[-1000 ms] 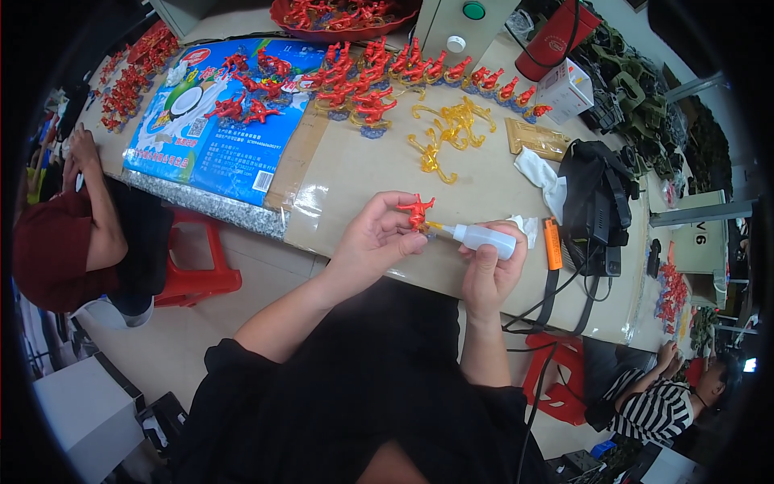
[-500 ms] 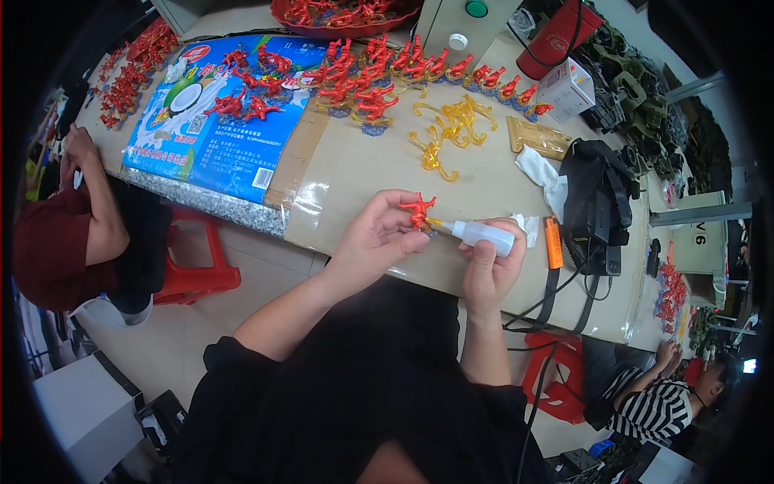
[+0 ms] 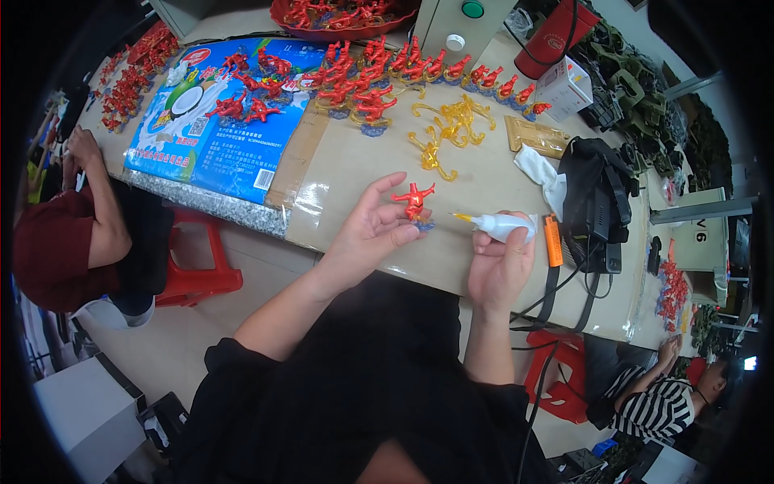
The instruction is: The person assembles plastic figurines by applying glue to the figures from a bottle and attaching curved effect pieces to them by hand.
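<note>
Between the thumb and fingers of my left hand [image 3: 372, 234] a small red figurine [image 3: 414, 202] stands upright on its bluish base. My right hand [image 3: 498, 262] is closed round a white squeeze bottle [image 3: 501, 227] with a thin yellow-tipped nozzle. The nozzle points left at the figurine, with a gap between them. Beyond my hands lies a loose pile of clear yellow curled plastic pieces [image 3: 463, 121]. Rows of similar red figurines [image 3: 371, 77] on bluish bases, many with yellow pieces, stand farther back on the table.
A blue printed cardboard sheet [image 3: 218, 129] bears several figurines. At right are an orange lighter [image 3: 553, 240], a white cloth [image 3: 542, 177], a black bag [image 3: 597, 202] with trailing cables, and a red cylinder [image 3: 556, 40]. A red bowl [image 3: 347, 31] stands at the back. People sit left and right.
My right hand has drawn the bottle back to the right, so its nozzle is now away from the figurine. The figurine has turned slightly in my left hand.
</note>
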The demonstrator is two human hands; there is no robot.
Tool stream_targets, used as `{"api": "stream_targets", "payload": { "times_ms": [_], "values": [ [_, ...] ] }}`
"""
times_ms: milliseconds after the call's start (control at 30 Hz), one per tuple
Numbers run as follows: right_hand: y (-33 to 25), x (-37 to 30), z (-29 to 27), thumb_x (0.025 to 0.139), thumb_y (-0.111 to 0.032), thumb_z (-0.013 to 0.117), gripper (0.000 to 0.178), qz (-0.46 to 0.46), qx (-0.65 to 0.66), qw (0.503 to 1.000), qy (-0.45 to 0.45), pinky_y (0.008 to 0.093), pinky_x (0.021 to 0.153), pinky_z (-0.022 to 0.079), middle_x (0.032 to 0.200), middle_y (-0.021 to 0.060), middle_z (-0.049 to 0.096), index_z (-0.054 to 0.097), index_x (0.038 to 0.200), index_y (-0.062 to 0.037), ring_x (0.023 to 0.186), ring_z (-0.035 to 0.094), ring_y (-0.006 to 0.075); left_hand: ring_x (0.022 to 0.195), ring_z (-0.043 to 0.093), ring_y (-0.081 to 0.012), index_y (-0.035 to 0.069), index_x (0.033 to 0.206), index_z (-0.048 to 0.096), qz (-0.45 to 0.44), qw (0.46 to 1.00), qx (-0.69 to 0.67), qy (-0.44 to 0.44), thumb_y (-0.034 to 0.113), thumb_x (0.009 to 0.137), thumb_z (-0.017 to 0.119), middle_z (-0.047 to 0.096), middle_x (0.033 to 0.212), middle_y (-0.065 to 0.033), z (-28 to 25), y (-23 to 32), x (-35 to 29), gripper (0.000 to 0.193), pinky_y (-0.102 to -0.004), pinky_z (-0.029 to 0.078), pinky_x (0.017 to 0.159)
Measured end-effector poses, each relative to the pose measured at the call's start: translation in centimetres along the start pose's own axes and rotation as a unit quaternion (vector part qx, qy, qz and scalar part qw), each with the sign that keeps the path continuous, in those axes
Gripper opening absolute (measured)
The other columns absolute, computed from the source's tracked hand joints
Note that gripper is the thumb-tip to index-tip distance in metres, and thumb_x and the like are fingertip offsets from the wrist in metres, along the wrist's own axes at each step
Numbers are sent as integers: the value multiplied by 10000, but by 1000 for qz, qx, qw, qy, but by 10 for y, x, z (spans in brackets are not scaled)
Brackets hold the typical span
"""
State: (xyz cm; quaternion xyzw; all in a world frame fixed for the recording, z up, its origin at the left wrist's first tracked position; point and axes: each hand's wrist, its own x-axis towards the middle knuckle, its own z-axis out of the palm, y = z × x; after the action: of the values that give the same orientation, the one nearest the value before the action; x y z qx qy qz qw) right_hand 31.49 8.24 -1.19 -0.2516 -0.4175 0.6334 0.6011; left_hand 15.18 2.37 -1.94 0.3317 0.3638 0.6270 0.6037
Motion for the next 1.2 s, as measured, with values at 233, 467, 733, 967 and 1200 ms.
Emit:
{"api": "stream_targets", "payload": {
  "times_ms": [233, 467, 733, 967, 1200],
  "values": [
    [7, -8, 1, 900, -206, 445, 179, 53, 65, 996, 38, 252, 556, 362, 810, 71, 500, 438, 960, -38, 633, 455, 133, 1107, 464, -224, 34, 1331, 150, 30, 996, -83, -11, 4, 797, 553, 501, 1134, -177, -8, -1, 2, 669, -346, 335, 965],
    [15, -11, -1, 897, -231, 460, 182, 50, 19, 998, 32, 236, 544, 348, 788, 51, 515, 457, 948, -56, 616, 443, 125, 1152, 426, -233, 32, 1331, 157, 63, 997, -34, 18, -64, 772, 547, 476, 1162, -184, -2, -3, -4, 688, -338, 316, 984],
    [16, -10, -1, 896, -220, 462, 180, 52, 9, 998, 35, 237, 544, 350, 782, 57, 519, 466, 956, -51, 614, 448, 128, 1091, 470, -173, 29, 1331, 173, 61, 998, 21, 28, -107, 761, 533, 482, 1145, -138, 2, -1, -9, 688, -263, 376, 916],
    [17, -10, -4, 895, -211, 465, 173, 52, 11, 998, 27, 240, 543, 351, 782, 58, 517, 466, 954, -49, 610, 448, 129, 1024, 485, -128, 64, 1329, 206, 69, 997, 18, 28, -100, 765, 534, 479, 1115, -108, 3, -2, -9, 673, -240, 398, 873],
    [16, -10, -2, 894, -203, 466, 165, 54, -2, 998, 25, 240, 541, 351, 783, 56, 516, 458, 954, -49, 609, 450, 128, 1020, 490, -132, 62, 1329, 204, 65, 997, 21, 28, -97, 769, 533, 484, 1112, -109, 2, -2, -9, 668, -240, 398, 872]
  ]
}}
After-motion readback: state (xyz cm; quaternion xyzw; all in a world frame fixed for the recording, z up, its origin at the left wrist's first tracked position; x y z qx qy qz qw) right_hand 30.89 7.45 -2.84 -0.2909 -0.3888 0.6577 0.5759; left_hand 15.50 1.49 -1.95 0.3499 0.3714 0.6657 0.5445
